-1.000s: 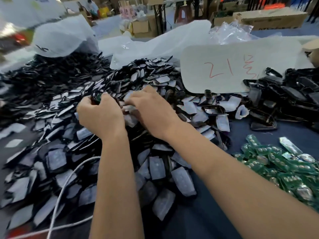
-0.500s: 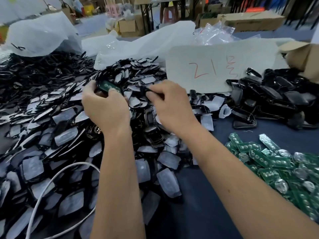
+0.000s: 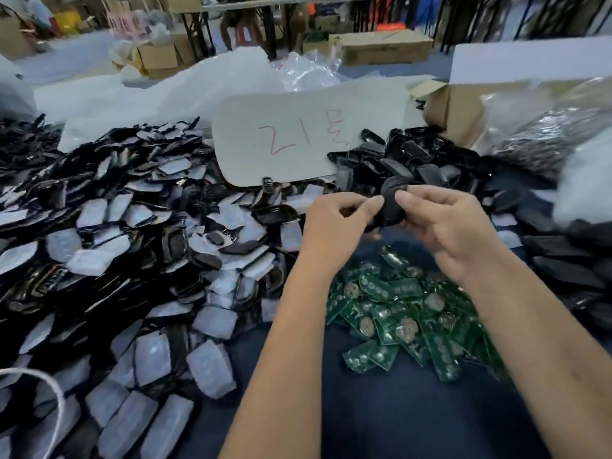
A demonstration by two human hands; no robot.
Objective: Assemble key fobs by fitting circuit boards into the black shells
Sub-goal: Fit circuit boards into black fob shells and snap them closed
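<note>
Both hands hold one black key fob shell (image 3: 390, 202) in the air above the blue table. My left hand (image 3: 337, 223) pinches its left edge with thumb and fingers. My right hand (image 3: 443, 223) grips its right side, thumb on top. Whether a circuit board sits inside the shell is hidden. Below the hands lies a heap of green circuit boards (image 3: 397, 313). A big pile of black shells with pale film-covered faces (image 3: 139, 246) fills the left. More bare black shells (image 3: 414, 160) lie behind the hands.
A grey card marked in red (image 3: 281, 140) stands behind the piles. An open cardboard box (image 3: 453, 107) and a clear bag of small parts (image 3: 543, 134) sit at the right. A white cable (image 3: 49, 392) loops at the lower left. Blue cloth (image 3: 381, 425) lies in front.
The view and both hands have swung right, from the film-covered pile to above the green boards. The hands have come together on one black shell.
</note>
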